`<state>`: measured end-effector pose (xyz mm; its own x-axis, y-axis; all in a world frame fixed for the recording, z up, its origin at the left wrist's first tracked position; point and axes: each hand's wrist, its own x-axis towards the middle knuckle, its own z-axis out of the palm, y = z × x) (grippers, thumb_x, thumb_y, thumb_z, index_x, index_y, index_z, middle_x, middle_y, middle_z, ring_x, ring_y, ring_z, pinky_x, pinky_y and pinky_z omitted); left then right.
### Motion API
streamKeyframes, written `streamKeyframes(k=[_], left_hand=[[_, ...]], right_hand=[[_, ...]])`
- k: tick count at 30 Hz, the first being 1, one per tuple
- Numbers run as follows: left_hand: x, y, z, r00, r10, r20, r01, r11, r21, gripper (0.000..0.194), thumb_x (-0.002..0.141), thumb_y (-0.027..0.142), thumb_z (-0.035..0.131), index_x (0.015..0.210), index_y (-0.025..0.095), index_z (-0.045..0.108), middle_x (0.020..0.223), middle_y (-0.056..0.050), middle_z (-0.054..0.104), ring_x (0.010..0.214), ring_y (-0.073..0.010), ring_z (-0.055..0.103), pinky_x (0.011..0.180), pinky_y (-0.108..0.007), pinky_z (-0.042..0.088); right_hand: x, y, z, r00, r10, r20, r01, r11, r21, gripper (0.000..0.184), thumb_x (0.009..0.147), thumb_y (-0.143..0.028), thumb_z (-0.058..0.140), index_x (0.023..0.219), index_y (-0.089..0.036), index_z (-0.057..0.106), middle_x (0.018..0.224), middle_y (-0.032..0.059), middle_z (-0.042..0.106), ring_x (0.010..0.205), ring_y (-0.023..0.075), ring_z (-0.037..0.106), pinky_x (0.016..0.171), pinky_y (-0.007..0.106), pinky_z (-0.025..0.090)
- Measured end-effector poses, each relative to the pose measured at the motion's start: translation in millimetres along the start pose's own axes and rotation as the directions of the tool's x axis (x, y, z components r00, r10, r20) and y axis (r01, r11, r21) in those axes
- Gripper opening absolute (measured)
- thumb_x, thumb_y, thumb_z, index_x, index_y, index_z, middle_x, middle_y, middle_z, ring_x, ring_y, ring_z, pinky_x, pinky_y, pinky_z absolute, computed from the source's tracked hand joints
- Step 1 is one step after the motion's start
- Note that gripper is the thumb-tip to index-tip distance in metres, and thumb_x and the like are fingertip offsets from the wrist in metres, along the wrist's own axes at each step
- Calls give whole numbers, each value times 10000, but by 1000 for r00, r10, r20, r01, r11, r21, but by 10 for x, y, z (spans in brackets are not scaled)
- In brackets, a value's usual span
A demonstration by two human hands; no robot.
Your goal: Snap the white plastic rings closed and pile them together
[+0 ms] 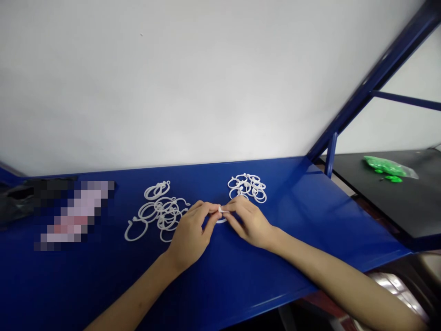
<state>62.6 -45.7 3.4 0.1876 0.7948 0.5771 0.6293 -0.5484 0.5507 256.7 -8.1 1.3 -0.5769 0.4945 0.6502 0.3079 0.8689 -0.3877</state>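
My left hand (193, 230) and my right hand (250, 220) meet over the middle of the blue table (241, 276). Both pinch the same white plastic ring (221, 212) between thumb and fingertips, the ring's lower arc showing just under the fingers. A loose heap of several white open rings (156, 211) lies left of my left hand. A smaller, tighter cluster of white rings (247, 187) lies just beyond my right hand.
A white wall rises behind the table. A blurred-out patch (74, 214) covers something at the left, beside a dark object (14, 207). A blue frame post (375, 78) slants up at right. A black surface (396, 202) there holds green plastic pieces (387, 168).
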Motion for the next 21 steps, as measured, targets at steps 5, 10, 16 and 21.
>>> streamKeyframes(k=[5, 10, 16, 21], left_hand=[[-12, -14, 17, 1000, -6, 4, 6, 999, 33, 63, 959, 230, 578, 984, 208, 632, 871, 5, 722, 839, -152, 682, 794, -289, 543], [54, -152, -123, 998, -42, 48, 31, 979, 203, 200, 975, 287, 526, 1113, 201, 643, 959, -37, 728, 929, -200, 666, 863, -354, 537], [107, -393, -382, 943, -220, 249, 10, 769, 639, 426, 877, 383, 577, 1233, 159, 650, 1164, -138, 666, 1138, -363, 566, 988, -532, 444], [86, -501, -406, 910, -275, 310, -13, 729, 684, 337, 928, 222, 425, 1142, 190, 683, 1075, -104, 720, 1078, -326, 591, 941, -495, 438]], right_hand=[[22, 20, 7, 995, 102, 8, -103, 993, 60, 144, 994, -230, 552, 1132, -191, 563, 930, 69, 652, 843, 184, 625, 761, 338, 551], [65, 213, -134, 980, 164, -109, -167, 986, -21, 61, 992, -240, 563, 973, -210, 612, 902, 51, 678, 843, 182, 632, 778, 326, 520], [61, 748, -393, 848, 410, -337, -488, 851, -193, 140, 963, -305, 583, 908, -199, 657, 861, 53, 689, 791, 202, 613, 778, 352, 493], [2, 970, -414, 829, 488, -274, -555, 782, -283, 179, 935, -323, 592, 908, -209, 726, 907, 80, 697, 886, 257, 585, 871, 421, 473]])
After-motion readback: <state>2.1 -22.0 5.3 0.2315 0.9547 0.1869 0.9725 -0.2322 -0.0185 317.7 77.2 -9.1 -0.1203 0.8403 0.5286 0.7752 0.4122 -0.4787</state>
